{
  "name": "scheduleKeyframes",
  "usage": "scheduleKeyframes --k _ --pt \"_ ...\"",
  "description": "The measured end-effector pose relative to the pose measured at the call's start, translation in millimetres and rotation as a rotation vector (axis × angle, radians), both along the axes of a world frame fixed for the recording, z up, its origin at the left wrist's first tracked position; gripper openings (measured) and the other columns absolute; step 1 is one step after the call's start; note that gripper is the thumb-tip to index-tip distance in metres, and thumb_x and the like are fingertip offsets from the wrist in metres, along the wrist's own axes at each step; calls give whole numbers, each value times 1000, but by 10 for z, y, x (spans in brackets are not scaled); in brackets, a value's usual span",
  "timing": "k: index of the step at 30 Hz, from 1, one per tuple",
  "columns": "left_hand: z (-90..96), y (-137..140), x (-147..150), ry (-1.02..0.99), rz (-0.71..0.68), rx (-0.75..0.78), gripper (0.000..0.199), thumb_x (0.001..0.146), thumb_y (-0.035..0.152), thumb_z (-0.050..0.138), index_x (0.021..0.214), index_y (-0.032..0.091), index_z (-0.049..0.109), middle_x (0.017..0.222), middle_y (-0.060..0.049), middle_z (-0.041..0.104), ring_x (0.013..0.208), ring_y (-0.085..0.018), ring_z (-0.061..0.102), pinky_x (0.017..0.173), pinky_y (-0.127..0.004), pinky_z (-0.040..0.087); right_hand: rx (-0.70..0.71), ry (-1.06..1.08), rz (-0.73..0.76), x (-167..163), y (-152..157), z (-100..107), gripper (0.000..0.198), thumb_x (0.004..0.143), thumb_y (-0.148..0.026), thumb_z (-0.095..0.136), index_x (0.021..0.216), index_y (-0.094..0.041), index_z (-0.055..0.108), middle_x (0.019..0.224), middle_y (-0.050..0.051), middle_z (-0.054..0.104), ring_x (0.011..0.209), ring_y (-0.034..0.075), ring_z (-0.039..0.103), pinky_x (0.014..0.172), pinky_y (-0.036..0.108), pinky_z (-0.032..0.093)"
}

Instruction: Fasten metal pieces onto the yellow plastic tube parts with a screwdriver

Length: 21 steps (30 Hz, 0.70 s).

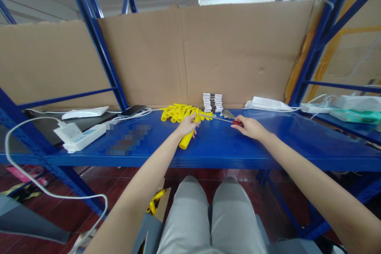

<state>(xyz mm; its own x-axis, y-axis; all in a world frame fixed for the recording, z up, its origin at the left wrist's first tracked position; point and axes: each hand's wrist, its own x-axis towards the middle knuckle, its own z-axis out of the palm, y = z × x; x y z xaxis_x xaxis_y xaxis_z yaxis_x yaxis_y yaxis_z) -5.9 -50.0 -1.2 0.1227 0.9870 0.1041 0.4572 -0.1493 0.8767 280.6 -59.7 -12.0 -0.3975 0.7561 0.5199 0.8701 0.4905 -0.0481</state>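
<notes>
My left hand (188, 124) is closed around a yellow plastic tube (186, 139), whose wide open end points down toward me. In my right hand (249, 127) is a screwdriver (238, 123) with a red handle. Its thin metal shaft reaches left, and the tip meets the upper part of the tube by my left fingers; whether it is inside the tube I cannot tell. Behind my left hand lies a pile of similar yellow tubes (175, 113). Small flat yellow pieces (206, 115) lie just right of that hand.
A stack of white packets with dark bands (212, 102) stands against the cardboard panel (238, 47). A white power strip (86, 137) with cables lies left on the blue shelf (220, 149). Below, a cardboard box (167, 202) holds more yellow tubes. Blue posts (315, 39) frame the shelf.
</notes>
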Motion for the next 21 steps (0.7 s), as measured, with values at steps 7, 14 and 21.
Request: scheduleKeyframes --k 7,14,21 --pt "9 -8 -4 -3 -12 11 75 82 14 56 152 20 31 97 -12 61 64 -19 63 55 -35 56 63 -28 -12 34 25 -11 11 87 -34 53 89 -23 54 79 5 70 67 21 65 55 27 41" --pt "10 -6 4 18 -2 11 73 82 14 54 151 19 31 96 -11 61 63 -18 63 57 -36 57 77 -59 -3 9 -25 20 22 93 -39 46 91 -22 60 84 7 72 76 22 67 61 29 44" --pt "28 -34 11 5 -2 16 74 83 14 55 152 20 30 94 -11 60 60 -16 61 53 -33 56 58 13 -11 20 20 -10 17 87 -36 56 97 -22 54 88 7 72 73 22 68 60 28 45"
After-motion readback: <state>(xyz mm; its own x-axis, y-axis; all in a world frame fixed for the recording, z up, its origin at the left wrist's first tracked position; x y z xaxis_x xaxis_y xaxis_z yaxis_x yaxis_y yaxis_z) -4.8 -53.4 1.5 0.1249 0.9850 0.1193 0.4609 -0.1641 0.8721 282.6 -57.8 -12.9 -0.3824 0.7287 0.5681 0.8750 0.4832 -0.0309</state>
